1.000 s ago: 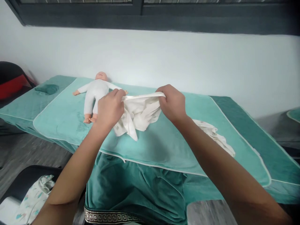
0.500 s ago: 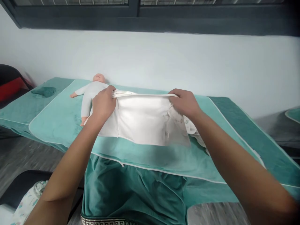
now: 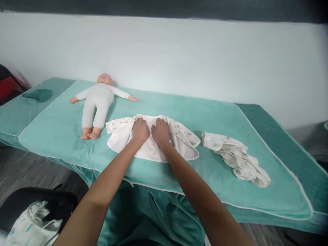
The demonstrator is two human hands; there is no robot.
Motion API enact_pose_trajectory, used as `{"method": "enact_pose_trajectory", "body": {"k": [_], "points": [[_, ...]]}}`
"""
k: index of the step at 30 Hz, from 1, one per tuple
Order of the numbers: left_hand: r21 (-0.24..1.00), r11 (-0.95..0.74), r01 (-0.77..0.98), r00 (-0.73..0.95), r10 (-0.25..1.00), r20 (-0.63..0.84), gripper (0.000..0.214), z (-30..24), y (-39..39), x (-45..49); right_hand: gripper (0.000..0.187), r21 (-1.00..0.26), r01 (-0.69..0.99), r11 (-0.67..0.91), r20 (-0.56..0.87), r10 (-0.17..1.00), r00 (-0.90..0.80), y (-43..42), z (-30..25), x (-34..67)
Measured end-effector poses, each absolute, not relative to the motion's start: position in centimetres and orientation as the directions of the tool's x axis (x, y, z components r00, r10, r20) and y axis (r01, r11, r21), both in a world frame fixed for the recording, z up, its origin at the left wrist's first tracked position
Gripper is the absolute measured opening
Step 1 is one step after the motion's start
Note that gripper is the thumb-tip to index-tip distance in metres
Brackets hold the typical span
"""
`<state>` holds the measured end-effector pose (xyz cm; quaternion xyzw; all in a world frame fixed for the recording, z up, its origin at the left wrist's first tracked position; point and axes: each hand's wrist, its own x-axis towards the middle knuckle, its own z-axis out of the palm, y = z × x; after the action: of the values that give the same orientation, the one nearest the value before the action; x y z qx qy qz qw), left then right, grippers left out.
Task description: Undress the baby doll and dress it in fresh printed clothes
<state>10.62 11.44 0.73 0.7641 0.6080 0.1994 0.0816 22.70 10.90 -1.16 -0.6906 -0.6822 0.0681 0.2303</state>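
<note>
A white baby garment (image 3: 179,141) with small prints lies spread out on the light green mat (image 3: 64,126). My left hand (image 3: 139,130) and my right hand (image 3: 160,131) rest flat on its middle, side by side, fingers stretched toward the wall. A baby doll (image 3: 98,100) in a pale suit lies on its back to the left of the garment, arms out. A second printed garment (image 3: 237,159) lies crumpled on the mat to the right.
The mat covers a table draped in darker green cloth (image 3: 143,218) against a white wall. A small dark green cloth (image 3: 38,95) sits at the far left. A black bin (image 3: 55,201) with printed fabric (image 3: 30,227) stands on the floor at lower left.
The garment was held up stretched between both hands; now it lies flat on the mat, and both hands have let go and come together on its middle.
</note>
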Motion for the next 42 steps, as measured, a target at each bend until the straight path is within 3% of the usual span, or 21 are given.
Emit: {"method": "enact_pose_trajectory", "body": {"k": [3, 9, 17, 22, 26, 30, 34, 39, 42], "points": [[0.367, -0.159, 0.917, 0.100, 0.980, 0.174, 0.044, 0.5, 13.5, 10.3, 0.057, -0.413, 0.910, -0.016, 0.218, 0.969, 0.116, 12.5, -1.0, 23.7], [0.367, -0.110, 0.923, 0.042, 0.981, 0.189, 0.058, 2.5, 17.4, 10.5, 0.062, -0.336, 0.939, 0.078, 0.324, 0.945, 0.037, 15.0, -0.1, 26.0], [0.475, 0.004, 0.880, -0.073, 0.989, 0.126, 0.062, 2.9, 23.0, 13.9, 0.068, -0.353, 0.935, 0.012, 0.266, 0.960, 0.088, 19.9, 0.5, 26.6], [0.415, -0.084, 0.906, 0.004, 0.982, 0.189, 0.062, 0.9, 24.1, 14.0, 0.061, -0.404, 0.914, -0.029, 0.238, 0.962, 0.136, 21.7, -0.8, 27.5], [0.381, -0.154, 0.912, 0.075, 0.974, 0.215, 0.059, -0.2, 23.5, 13.3, 0.049, -0.454, 0.887, 0.078, 0.295, 0.953, 0.067, 21.2, -1.1, 27.5], [0.395, -0.281, 0.875, 0.173, 0.943, 0.285, 0.051, 0.0, 21.5, 12.8, 0.048, -0.337, 0.928, 0.161, 0.237, 0.968, -0.081, 18.8, -0.7, 26.8], [0.436, -0.449, 0.780, 0.301, 0.880, 0.368, 0.039, -0.3, 17.4, 10.1, 0.058, -0.236, 0.961, 0.147, 0.144, 0.983, -0.115, 15.5, -1.0, 26.4], [0.449, -0.408, 0.795, 0.244, 0.893, 0.378, 0.039, -1.5, 11.2, 4.9, 0.060, -0.260, 0.953, 0.154, 0.145, 0.982, -0.119, 11.0, -1.4, 26.0], [0.418, -0.424, 0.803, 0.273, 0.886, 0.374, 0.044, -2.0, 8.8, 3.3, 0.054, -0.298, 0.941, 0.160, 0.221, 0.971, -0.096, 7.8, -1.7, 25.7]]}}
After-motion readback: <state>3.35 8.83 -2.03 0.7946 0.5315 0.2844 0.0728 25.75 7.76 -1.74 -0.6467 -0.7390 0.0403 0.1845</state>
